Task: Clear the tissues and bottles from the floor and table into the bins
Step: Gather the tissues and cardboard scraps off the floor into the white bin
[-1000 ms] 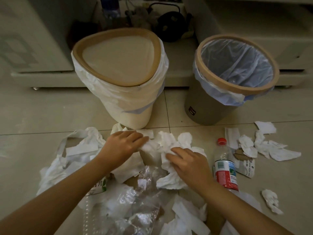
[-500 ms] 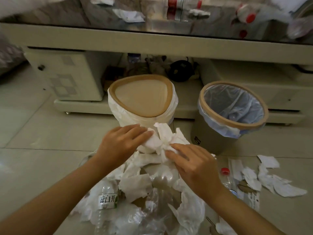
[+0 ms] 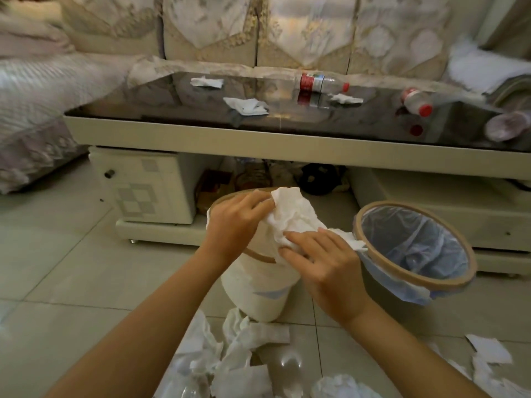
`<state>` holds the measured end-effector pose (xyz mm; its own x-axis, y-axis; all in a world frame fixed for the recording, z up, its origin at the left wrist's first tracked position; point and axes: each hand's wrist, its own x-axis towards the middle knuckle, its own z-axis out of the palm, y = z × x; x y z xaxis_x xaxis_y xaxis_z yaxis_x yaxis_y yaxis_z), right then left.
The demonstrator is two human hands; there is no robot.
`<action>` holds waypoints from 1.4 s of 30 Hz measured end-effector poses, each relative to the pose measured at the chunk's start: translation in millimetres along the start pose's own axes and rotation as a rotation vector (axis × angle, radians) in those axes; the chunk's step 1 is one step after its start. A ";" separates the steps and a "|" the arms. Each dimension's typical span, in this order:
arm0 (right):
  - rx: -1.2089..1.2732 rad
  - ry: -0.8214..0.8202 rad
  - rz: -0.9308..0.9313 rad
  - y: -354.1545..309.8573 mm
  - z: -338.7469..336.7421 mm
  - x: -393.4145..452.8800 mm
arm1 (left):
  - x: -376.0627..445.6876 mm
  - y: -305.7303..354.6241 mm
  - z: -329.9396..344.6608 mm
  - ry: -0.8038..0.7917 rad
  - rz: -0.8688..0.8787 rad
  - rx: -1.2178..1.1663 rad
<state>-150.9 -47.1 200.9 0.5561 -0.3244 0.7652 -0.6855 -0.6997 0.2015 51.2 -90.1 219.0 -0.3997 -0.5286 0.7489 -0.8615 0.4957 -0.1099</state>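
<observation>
A bundle of white tissues [image 3: 293, 219] is held between both hands above the cream bin [image 3: 258, 288]. My left hand [image 3: 235, 225] grips its left side; my right hand [image 3: 324, 262] grips its lower right side. The grey bin [image 3: 413, 271], lined with a bluish bag, stands just to the right. More tissues [image 3: 244, 346] and clear plastic lie on the floor in front of the bins. On the dark glass table [image 3: 287, 142] lie tissues [image 3: 247, 106] and two red-capped bottles [image 3: 321, 81] [image 3: 416, 100].
A sofa [image 3: 258, 33] stands behind the table, and a quilted cover [image 3: 37, 101] drapes at the left. Clutter sits on the table's low shelf [image 3: 287, 179]. Torn paper [image 3: 488, 351] lies on the tiles at the right. Bare tiles spread to the left.
Both hands have lifted the tissue bundle from the floor pile up to above the cream bin. The view has tilted up, bringing the table top and sofa into sight.
</observation>
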 end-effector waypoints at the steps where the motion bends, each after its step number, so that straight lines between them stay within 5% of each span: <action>1: -0.012 -0.006 -0.003 2.6 4.9 2.6 | 3.3 -3.9 7.4 -0.030 -0.009 0.008; 5: -0.040 -0.026 -0.008 13.4 25.9 8.6 | 1.6 -16.7 36.0 -0.392 -0.049 0.029; 8: -0.026 -0.045 0.021 19.8 40.5 12.4 | -10.1 -27.0 41.6 -0.520 -0.112 0.093; 18: 0.330 -0.066 0.199 6.7 92.6 63.9 | -55.4 -31.3 20.0 -0.311 -0.275 0.144; 24: 0.146 -0.749 0.315 5.5 111.9 55.4 | -71.5 -25.1 12.1 -0.254 -0.332 0.140; 37: 0.257 -0.365 0.191 -53.2 51.2 -15.5 | -132.6 6.3 -17.8 -0.370 -0.321 0.099; 42: 0.340 -0.460 0.000 -87.6 44.6 -60.5 | -196.9 21.0 -38.4 -0.469 -0.315 0.094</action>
<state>-103.5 5.4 109.7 0.7557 -0.5148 0.4049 -0.5380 -0.8405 -0.0643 123.8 50.9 94.3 -0.1970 -0.9008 0.3871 -0.9771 0.2126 -0.0026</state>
